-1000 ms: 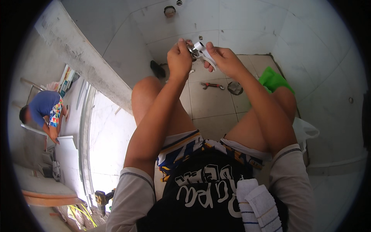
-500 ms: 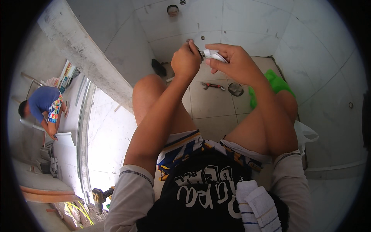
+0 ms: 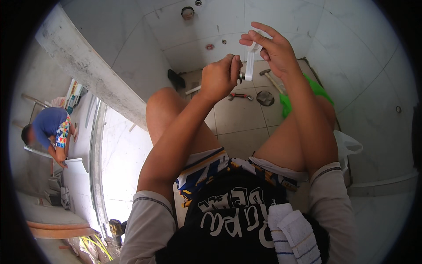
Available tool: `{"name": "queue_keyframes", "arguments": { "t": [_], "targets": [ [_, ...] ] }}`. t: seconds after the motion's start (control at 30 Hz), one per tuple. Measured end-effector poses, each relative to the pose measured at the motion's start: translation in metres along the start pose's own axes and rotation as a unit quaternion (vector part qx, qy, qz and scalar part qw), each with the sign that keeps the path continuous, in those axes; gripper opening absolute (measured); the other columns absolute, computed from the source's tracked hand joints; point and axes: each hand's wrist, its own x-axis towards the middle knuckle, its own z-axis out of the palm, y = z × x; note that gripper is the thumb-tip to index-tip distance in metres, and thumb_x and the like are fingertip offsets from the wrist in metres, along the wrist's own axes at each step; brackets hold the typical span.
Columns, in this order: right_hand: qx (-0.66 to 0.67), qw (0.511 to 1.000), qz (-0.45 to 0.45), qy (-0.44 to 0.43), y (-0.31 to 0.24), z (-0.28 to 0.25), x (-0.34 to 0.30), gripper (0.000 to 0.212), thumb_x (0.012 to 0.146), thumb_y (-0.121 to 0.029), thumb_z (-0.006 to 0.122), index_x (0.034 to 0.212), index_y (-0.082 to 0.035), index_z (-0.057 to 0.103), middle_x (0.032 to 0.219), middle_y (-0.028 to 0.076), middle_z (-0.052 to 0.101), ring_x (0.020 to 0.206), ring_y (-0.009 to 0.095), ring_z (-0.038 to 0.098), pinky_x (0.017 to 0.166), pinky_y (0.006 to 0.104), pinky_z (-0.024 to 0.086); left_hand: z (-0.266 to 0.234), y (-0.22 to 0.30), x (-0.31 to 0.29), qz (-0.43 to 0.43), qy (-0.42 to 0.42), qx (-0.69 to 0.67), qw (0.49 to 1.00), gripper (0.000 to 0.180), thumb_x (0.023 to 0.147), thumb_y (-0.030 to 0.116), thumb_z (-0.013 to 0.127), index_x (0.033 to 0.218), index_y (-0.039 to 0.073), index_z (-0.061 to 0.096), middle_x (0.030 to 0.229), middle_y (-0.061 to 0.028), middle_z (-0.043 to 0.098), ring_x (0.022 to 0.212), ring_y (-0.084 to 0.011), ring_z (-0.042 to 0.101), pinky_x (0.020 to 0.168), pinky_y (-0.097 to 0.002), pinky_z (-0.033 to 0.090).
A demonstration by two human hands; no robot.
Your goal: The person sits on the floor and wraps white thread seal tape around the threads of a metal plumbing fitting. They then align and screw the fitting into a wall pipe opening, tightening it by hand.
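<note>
My left hand [image 3: 219, 78] is closed around a small metal fitting [image 3: 241, 77], most of it hidden by the fingers. A white strip of thread seal tape [image 3: 249, 64] stretches from the fitting's end up to its roll. My right hand [image 3: 277, 50] holds that roll of tape [image 3: 256, 44] between thumb and fingers, higher and further right, with some fingers stretched out. Below the hands, an adjustable wrench [image 3: 240, 96] with red on its handle lies on the floor tiles, beside a round greyish piece [image 3: 265, 98].
A hammer [image 3: 271, 80] and a green bag [image 3: 314, 94] lie at the right, near a white plastic bag [image 3: 348, 144]. Pipe openings show in the tiled wall [image 3: 281, 20]. Outside at left, a person [image 3: 50, 127] bends over a white panel [image 3: 78, 174]; a drill [image 3: 116, 232] stands lower.
My right hand has moved up and away from my left, and a length of tape now spans between them. My left hand has shifted slightly right and down. The hammer has come into view.
</note>
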Motion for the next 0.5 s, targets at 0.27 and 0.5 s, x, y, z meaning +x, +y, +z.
{"name": "queue_keyframes", "arguments": {
  "t": [0.27, 0.5],
  "targets": [
    [-0.145, 0.981, 0.127, 0.026, 0.045, 0.01, 0.004, 0.04, 0.089, -0.035, 0.087, 0.113, -0.004, 0.077, 0.083, 0.004, 0.074, 0.066, 0.006, 0.058, 0.057, 0.024, 0.041, -0.005, -0.007, 0.003, -0.1, -0.006, -0.213, 0.972, 0.04, 0.112, 0.032, 0.051, 0.092, 0.004, 0.071, 0.06, -0.0054, 0.061, 0.051, -0.0154, 0.058, 0.054, -0.0329, 0.047],
    [-0.156, 0.985, 0.075, 0.016, 0.046, 0.026, -0.004, 0.052, 0.098, -0.048, 0.074, 0.12, -0.001, 0.074, 0.079, 0.006, 0.072, 0.063, 0.011, 0.062, 0.064, 0.027, 0.049, -0.006, -0.019, 0.014, -0.226, 0.061, -0.339, 0.911, 0.048, 0.113, 0.039, 0.048, 0.092, 0.001, 0.071, 0.066, -0.0005, 0.058, 0.054, -0.0083, 0.049, 0.052, -0.0282, 0.041]
  ]
}}
